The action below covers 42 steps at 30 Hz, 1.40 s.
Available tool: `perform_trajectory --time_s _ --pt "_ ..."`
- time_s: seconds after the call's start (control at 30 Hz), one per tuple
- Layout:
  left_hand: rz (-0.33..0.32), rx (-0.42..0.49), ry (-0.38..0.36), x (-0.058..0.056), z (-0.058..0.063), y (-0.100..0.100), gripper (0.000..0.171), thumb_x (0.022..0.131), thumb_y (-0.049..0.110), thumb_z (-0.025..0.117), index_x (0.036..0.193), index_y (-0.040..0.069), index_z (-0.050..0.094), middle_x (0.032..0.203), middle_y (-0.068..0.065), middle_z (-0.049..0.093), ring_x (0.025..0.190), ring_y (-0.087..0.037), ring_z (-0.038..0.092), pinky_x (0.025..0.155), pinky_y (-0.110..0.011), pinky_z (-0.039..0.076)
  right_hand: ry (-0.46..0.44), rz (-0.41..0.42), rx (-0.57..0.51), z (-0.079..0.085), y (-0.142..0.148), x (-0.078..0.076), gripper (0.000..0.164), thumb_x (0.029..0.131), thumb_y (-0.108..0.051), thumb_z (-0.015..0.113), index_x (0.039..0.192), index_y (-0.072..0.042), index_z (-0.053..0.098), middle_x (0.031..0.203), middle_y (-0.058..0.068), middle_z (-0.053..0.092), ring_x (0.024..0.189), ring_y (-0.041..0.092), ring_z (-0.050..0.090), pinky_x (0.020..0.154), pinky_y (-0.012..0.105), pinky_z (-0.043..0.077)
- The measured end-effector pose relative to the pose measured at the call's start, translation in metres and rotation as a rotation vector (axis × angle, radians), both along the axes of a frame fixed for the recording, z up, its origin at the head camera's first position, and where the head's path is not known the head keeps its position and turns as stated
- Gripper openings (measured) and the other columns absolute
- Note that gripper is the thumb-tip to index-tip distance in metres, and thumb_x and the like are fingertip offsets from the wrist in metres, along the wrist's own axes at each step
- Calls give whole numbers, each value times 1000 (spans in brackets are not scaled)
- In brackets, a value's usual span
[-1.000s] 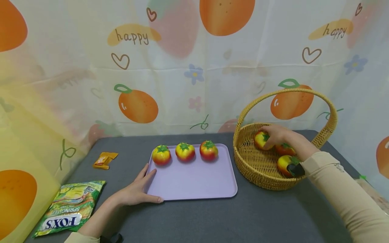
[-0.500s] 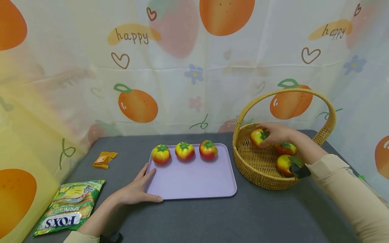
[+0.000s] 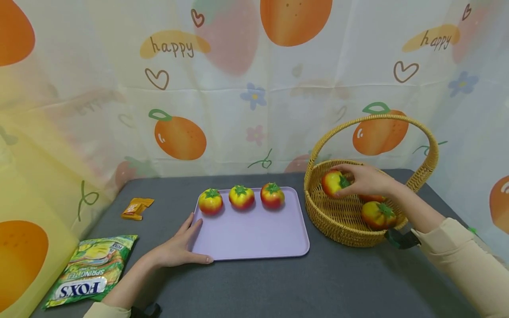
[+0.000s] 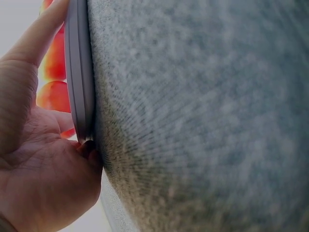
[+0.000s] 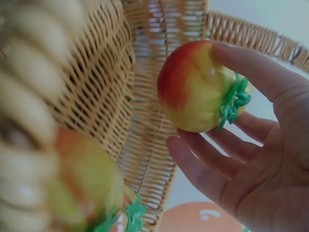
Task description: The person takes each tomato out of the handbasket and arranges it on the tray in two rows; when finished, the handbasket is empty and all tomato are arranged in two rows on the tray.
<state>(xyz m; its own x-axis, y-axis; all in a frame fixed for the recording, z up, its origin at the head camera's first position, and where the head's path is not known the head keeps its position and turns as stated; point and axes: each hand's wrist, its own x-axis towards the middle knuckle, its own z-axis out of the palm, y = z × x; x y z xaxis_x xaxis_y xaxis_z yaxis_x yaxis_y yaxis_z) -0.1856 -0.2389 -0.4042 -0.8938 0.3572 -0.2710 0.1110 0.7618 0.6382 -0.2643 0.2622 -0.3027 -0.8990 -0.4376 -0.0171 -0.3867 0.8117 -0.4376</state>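
Printed cloth (image 3: 254, 145) backs the right hand (image 3: 363, 180), pinching a yellow-red fruit (image 3: 331, 184); below its wrist, a mostly covered fruit (image 3: 370, 198) seems similar; the left hand (image 3: 179, 247), splayed, touches a tray (image 3: 250, 236).

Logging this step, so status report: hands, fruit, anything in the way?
Right hand grips fruit. Left hand touches tray. Possibly in the way: basket rim, between fruit and tray.

Open room under basket handle (image 3: 375, 117), rim (image 3: 311, 206) — barrier toward tray (image 3: 250, 234)
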Motion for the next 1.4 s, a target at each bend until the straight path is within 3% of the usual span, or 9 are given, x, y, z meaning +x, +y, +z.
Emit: perform_trajectory --time_s 0.37,0.7,1.13,1.4 --pt "9 -8 15 3 1 -5 117 76 51 78 155 -1 10 160 -25 -7 144 -49 2 108 -69 14 -3 -62 -109 -1 -5 26 83 79 -55 75 144 -15 45 140 16 51 123 40 50 93 59 43" --pt "11 -8 22 4 1 -7 118 76 51 79 155 -1 9 160 -24 -7 144 -48 1 109 -67 13 -51 -27 -243 0 -23 46 73 82 -46 76 143 -18 45 138 11 51 123 39 51 94 57 45" --pt "9 -6 35 4 -1 -6 119 75 50 80 154 -3 9 159 -26 -6 144 -48 1 109 -67 12 -128 61 -332 -11 -68 49 70 80 -42 79 140 -22 49 134 6 54 122 34 52 92 50 49" --pt "16 -10 26 3 -1 -4 119 75 51 80 155 -1 8 160 -25 -6 144 -48 1 109 -68 13 -215 122 -360 -26 -101 46 73 79 -39 80 141 -17 48 132 8 55 121 34 53 92 44 51"
